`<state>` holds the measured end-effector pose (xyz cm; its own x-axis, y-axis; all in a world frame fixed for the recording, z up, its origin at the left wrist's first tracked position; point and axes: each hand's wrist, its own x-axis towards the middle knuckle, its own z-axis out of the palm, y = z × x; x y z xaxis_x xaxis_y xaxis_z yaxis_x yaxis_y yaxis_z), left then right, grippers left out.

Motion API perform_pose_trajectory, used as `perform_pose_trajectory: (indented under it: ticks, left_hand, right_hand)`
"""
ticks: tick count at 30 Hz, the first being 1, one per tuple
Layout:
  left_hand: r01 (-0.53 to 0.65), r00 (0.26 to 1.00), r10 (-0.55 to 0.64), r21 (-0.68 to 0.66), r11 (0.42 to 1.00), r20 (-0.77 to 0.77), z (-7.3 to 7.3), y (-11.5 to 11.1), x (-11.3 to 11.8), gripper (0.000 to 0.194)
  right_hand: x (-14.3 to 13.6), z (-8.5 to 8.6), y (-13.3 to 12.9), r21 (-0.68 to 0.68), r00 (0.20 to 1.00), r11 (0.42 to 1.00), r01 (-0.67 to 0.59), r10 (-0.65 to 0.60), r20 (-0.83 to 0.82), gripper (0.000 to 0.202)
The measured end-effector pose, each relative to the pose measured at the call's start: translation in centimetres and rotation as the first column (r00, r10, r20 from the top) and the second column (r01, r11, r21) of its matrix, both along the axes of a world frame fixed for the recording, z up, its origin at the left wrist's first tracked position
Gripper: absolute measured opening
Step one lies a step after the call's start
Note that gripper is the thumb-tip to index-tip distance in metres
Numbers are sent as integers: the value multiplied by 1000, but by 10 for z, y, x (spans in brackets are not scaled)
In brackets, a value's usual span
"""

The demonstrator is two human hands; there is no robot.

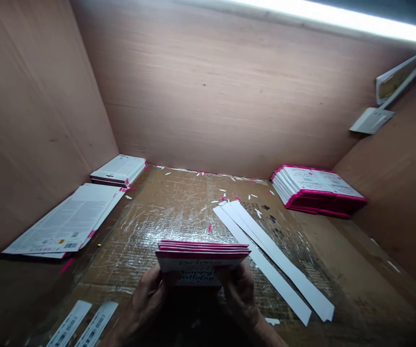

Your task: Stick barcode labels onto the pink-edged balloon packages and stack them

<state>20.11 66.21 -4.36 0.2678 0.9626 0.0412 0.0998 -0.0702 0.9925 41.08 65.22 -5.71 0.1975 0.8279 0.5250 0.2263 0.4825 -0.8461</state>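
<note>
A small stack of white cards or packets with pink edges (pixel 202 262) is held upright near the front middle, its printed face towards me, with "Happy Birthday" lettering partly readable. My left hand (pixel 150 294) grips the stack's left side, and my right hand (pixel 239 294) grips its right side, fingers partly hidden behind it. Long white paper strips (pixel 283 260) lie slantwise on the taped cardboard surface (pixel 139 231), just right of the stack. Two barcode label strips (pixel 96 325) lie at the lower left.
At the left are a stack of white packets (pixel 119 168) and larger printed sheets (pixel 71 219). A pink-edged stack (pixel 316 188) stands at the back right. Wooden panels (pixel 208 96) enclose the surface. A white socket box (pixel 372 120) is on the right. Small paper scraps are scattered about.
</note>
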Motion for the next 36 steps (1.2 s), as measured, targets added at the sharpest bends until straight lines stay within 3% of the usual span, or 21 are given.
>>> perform_pose_trajectory:
  ticks: [11,14,16,18,20,22,25,28,36]
  left_hand:
    - [-114,989,120,-60,992,91,-1,-4,8,27]
    - [-104,979,124,-130,986,160,-2,-2,10,29]
    - [-104,971,141,-186,977,196,0,1,7,35]
    - [-154,965,195,-223,963,175,6,5,1,43]
    - [-242,952,277,-231,942,132,19,11,-7,50]
    - [-309,929,347,-245,919,131,36,17,-14,57]
    - [-378,879,453,-362,852,150,61,24,-19,72]
    - [-381,856,499,-487,786,135,73,28,-22,79]
    - [-290,885,442,-570,769,145,68,36,-22,68]
  right_hand:
    - [-5,-4,-7,8,999,999,-34,34,-25,7]
    - [2,4,1,-13,994,994,-105,106,36,25]
    - [21,15,18,-97,961,984,-148,166,219,47]
    - [51,27,43,-222,879,974,37,73,470,58]
    - [87,33,74,-272,753,886,375,-121,647,44]
    - [119,32,104,-300,683,796,526,-185,707,28]
    - [152,18,136,-377,659,711,594,-161,735,19]
    - [167,5,148,-423,663,672,607,-135,737,19]
    - [167,-2,138,-265,616,733,627,-258,744,21]
